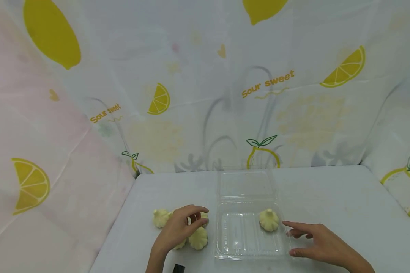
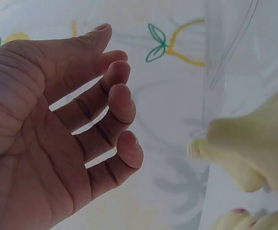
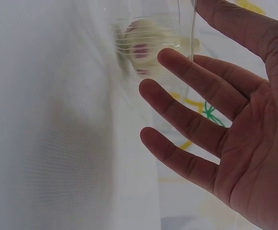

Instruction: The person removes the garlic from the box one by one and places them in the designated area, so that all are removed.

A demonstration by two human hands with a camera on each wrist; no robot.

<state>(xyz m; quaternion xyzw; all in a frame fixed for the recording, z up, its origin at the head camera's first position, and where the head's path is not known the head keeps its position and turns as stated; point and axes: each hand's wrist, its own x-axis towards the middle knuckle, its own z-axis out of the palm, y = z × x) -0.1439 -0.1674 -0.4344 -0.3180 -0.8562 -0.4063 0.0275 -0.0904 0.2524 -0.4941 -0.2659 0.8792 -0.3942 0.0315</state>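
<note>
In the head view a clear plastic clamshell box (image 1: 249,252) lies with its lid folded back, and one garlic bulb (image 1: 268,220) sits inside at the right. My left hand (image 1: 179,226) hovers over several more garlic bulbs (image 1: 198,239) left of the box, partly hiding them. Its fingers (image 2: 121,103) are loosely bent, with nothing between them in the left wrist view. At the box's right side is my right hand (image 1: 316,240), thumb and fingers spread, fingertips right at the rim. The right wrist view shows a garlic bulb (image 3: 150,45) through the clear wall.
The white tabletop (image 1: 341,201) meets a lemon-print cloth (image 1: 191,144) at the back and sides. The clear lid (image 1: 246,184) extends toward the back edge. A small black object (image 1: 178,268) shows at the bottom, beside the left wrist.
</note>
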